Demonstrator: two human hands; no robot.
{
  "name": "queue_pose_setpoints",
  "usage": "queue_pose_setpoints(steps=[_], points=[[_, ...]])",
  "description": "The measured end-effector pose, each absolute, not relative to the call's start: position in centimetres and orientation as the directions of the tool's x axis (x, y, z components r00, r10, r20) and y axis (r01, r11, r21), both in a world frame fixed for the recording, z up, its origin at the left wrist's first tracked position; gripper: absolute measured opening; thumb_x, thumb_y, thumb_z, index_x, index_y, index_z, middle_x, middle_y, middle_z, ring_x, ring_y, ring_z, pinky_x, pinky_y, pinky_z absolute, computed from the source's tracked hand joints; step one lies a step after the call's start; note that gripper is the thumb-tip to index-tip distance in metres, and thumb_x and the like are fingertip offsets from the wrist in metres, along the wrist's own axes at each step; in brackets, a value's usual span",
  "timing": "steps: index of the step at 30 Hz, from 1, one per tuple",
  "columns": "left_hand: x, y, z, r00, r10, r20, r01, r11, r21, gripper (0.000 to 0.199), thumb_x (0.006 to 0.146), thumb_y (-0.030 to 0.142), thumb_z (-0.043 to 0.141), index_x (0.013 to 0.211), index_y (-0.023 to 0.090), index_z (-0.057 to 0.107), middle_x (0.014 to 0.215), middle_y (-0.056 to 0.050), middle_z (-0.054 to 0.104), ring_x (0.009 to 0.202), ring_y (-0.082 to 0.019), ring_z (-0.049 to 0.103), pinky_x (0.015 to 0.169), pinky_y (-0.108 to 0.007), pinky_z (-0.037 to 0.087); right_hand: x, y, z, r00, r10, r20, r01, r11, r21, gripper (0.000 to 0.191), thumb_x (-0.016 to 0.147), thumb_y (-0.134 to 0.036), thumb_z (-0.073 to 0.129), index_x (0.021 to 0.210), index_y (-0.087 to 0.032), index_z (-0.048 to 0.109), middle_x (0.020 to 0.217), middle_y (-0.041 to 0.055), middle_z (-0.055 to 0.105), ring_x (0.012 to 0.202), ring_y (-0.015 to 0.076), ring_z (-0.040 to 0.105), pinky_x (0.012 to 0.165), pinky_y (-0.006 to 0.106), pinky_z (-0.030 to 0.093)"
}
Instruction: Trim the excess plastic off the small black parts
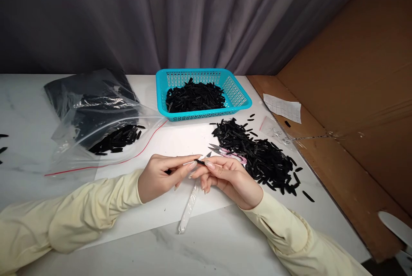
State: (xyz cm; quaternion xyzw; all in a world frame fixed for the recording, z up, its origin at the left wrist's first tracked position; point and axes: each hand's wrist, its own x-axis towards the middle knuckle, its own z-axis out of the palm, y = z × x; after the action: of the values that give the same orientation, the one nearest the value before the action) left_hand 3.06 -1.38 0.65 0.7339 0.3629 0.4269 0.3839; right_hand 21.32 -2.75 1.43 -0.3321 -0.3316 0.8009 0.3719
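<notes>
Delicately, a small black piece [200, 162] is held above a white sheet [135, 207], one end pinched between thumb and fingers of the left hand [165, 176], the other by the right hand [233, 177], whose remaining fingers are loosely curled. The step in hand is judged to be the working or checking of one piece; a light, steady pinch at both ends seems to be called for next. More pieces are heaped in a loose pile [272, 166] beside pink-handled scissors [236, 156], others gathered in a blue basket [209, 116]. Most of the held piece is covered by the grip, and whether the dark spot under the left hand is a second piece cannot be told. A white wrapped stick [188, 211] is partly hidden by the right hand, and whether the pieces at the clear bag [69, 141] lie inside it is hard to make out
</notes>
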Motion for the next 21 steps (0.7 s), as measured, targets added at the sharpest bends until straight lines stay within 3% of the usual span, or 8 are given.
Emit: queue_pose_setpoints(steps=[16,21], points=[[2.77,-1.41,0.42,0.391,0.875,0.286,0.256,-0.402,0.879,0.027,0.080,0.014,0.056,0.102,0.017,0.070,0.043,0.004,0.060,0.031,-0.007,0.046,0.034,-0.018,0.042,21.49,-2.65,1.27,-0.515,0.814,-0.268,-0.352,-0.486,-0.800,0.023,0.084,-0.029,0.057,0.086,-0.010,0.071,0.067,0.0061,0.068,0.056,0.0101,0.059,0.055,0.022,0.049],[2.84,-1.57,0.44,0.398,0.883,0.249,0.220,-0.355,0.908,0.026,0.079,0.015,0.056,0.102,0.017,0.070,0.047,0.003,0.061,0.032,-0.007,0.045,0.034,-0.019,0.039,21.15,-2.77,1.20,-0.485,0.832,-0.269,-0.370,-0.474,-0.799,0.019,0.082,-0.028,0.060,0.080,-0.011,0.069,0.077,0.0089,0.070,0.057,0.0093,0.059,0.054,0.021,0.049]])
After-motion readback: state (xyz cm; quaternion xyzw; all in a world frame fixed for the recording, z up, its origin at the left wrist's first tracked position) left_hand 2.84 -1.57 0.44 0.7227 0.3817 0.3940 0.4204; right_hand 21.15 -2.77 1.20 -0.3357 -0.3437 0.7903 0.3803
